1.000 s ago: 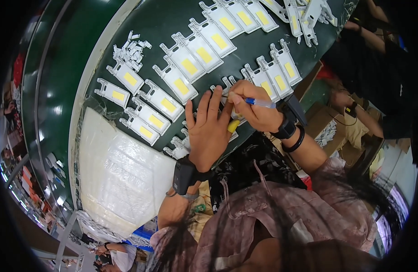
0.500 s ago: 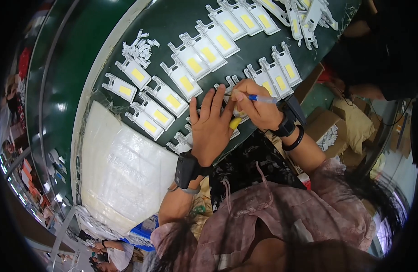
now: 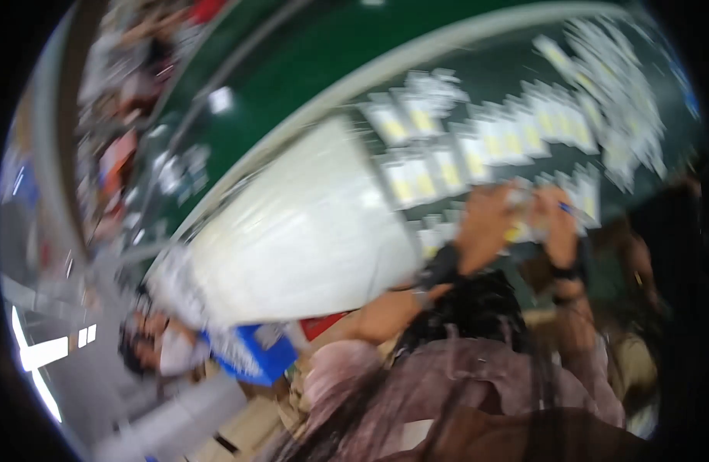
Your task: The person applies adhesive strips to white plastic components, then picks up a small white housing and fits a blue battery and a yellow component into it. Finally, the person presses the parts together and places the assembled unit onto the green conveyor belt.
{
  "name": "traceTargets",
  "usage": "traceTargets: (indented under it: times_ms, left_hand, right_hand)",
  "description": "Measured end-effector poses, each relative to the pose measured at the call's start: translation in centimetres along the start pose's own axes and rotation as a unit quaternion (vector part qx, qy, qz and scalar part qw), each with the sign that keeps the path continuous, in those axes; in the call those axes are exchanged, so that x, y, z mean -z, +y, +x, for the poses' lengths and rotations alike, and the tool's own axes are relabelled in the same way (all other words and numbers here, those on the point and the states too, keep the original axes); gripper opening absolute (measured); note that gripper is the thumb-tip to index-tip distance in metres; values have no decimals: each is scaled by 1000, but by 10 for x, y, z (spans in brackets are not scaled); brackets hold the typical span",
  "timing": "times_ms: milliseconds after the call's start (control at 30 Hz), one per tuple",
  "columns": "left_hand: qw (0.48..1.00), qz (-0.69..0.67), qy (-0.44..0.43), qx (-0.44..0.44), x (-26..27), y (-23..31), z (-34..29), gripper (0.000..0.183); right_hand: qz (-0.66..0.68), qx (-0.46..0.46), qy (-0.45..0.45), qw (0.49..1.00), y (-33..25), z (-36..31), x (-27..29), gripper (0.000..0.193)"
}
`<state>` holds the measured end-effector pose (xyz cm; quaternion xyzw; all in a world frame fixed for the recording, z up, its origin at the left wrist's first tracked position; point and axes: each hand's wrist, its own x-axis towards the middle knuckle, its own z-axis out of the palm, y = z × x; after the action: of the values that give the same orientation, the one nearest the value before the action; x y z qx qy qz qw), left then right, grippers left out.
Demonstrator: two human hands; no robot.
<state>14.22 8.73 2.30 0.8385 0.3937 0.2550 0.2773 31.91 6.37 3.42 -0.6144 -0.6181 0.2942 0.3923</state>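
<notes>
Motion smears the whole head view. My left hand is over the near edge of the dark green table, among flat white plates with yellow rectangles; its fingers are too blurred to read. A small yellow thing shows beside its thumb. Close on its right, my right hand is closed around a slim pen-like tool, blue where it shows. The tool's tip and whatever lies between the hands cannot be made out. A row of white plates stretches just beyond the hands, and more plates lie right of them.
A plastic-wrapped white slab covers the table's left part. Small white pieces sit in a pile at the back. Many plates are heaped at the far right. A blue box stands below the table edge, and a person is at lower left.
The view has swung left and blurred, so the table and both hands appear farther right. My hands stay close together at the near plates, the blue tool still in the right one.
</notes>
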Motion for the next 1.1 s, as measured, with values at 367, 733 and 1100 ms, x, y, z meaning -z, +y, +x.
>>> traceTargets:
  times_ms: [367, 733, 1100]
  left_hand:
    - [971, 125, 12, 202, 128, -11, -112, 32]
    - [812, 253, 18, 525, 407, -174, -427, 39]
    - [774, 313, -142, 532, 623, -487, -680, 36]
  right_hand:
    - [146, -121, -210, 959, -47, -12, -12, 30]
    - [-284, 138, -281, 906, -123, -11, -204, 30]
    - [-538, -57, -221, 812, -127, -6, -321, 30]
